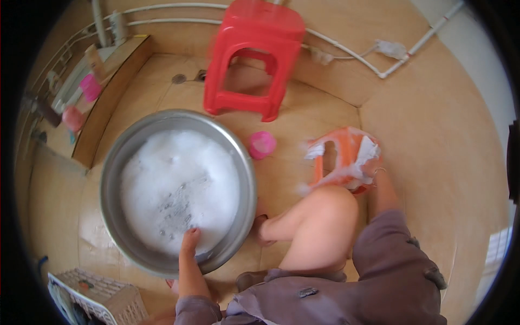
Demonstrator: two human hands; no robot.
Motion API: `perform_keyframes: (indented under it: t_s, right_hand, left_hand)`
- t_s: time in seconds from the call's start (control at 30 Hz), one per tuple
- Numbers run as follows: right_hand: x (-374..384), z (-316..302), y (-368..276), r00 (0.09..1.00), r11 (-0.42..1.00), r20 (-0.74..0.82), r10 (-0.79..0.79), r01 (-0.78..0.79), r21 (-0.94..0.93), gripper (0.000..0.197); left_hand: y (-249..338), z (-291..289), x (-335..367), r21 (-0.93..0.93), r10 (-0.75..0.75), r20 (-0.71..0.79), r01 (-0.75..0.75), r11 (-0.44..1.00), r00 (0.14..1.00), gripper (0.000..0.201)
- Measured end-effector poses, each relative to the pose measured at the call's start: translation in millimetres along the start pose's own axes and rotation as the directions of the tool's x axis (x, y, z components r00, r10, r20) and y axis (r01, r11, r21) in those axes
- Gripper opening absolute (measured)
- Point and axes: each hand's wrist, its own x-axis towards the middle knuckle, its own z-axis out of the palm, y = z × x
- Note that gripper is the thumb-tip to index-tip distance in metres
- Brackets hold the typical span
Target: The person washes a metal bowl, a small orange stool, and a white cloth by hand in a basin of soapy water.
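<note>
A large grey metal basin (112, 216) stands on the tiled floor, filled with white suds (179, 157) and some bubbly water. My left hand (190, 236) is over the basin's near side, at the edge of the foam; its fingers are too hidden to make out. To the right, a small orange plastic stool (346, 142) is partly coated in foam. My right hand (371, 167) grips a white cloth (367, 151) against the stool's right side. Another white patch (314, 151), cloth or thick foam, lies on the stool's left side.
A red plastic stool (254, 27) stands beyond the basin. Between the basin and the orange stool sits a pink cup (262, 144). A tiled ledge (116, 89) with bottles and another pink cup (89, 88) runs along the left. A white plastic basket (103, 295) is at lower left.
</note>
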Motion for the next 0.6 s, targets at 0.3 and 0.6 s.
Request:
perform_keyframes:
  t_s: [0.3, 0.6]
  right_hand:
    - [21, -58, -343, 0.595, 0.575, 0.153, -0.789, 0.626, 0.527, 0.02]
    - [-8, 97, -607, 0.789, 0.844, 0.373, -0.488, 0.316, 0.434, 0.056]
  left_hand:
    - [14, -23, 28, -0.55, -0.306, -0.153, 0.177, 0.816, 0.94, 0.018]
    - [-3, -85, 33, -0.913, -0.536, -0.177, 0.066, 0.403, 0.825, 0.012]
